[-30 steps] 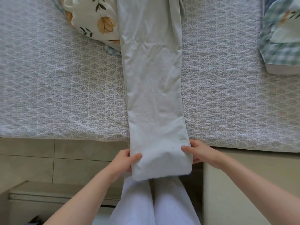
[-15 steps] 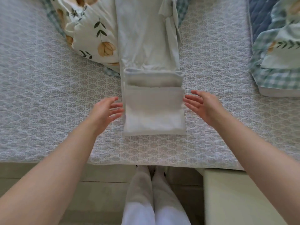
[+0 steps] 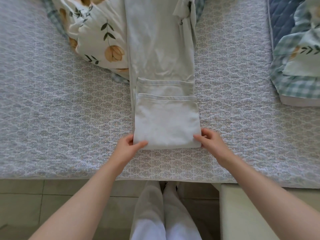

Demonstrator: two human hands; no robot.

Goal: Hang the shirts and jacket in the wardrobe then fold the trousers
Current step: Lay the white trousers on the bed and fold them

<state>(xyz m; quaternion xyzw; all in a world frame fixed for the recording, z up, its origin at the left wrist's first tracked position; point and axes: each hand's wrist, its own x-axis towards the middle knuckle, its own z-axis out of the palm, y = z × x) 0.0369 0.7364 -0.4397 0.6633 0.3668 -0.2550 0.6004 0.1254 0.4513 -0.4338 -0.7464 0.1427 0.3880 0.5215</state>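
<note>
Pale trousers (image 3: 161, 54) lie lengthwise on the bed (image 3: 69, 110), hems folded up. Left hand (image 3: 129, 147) and right hand (image 3: 210, 143) pinch the fold's near corners. Risk: uneven lifting skews the layers, misaligning the next fold.

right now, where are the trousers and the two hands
trousers (image 3: 167, 122): head view, middle of the folded-over section
left hand (image 3: 129, 147): head view, back of the hand, at the fold's near left corner
right hand (image 3: 210, 142): head view, back of the hand, at the fold's near right corner

Patterned bedspread (image 3: 69, 118); floral pillow (image 3: 97, 40) far left; checked bedding (image 3: 297, 71) right.
</note>
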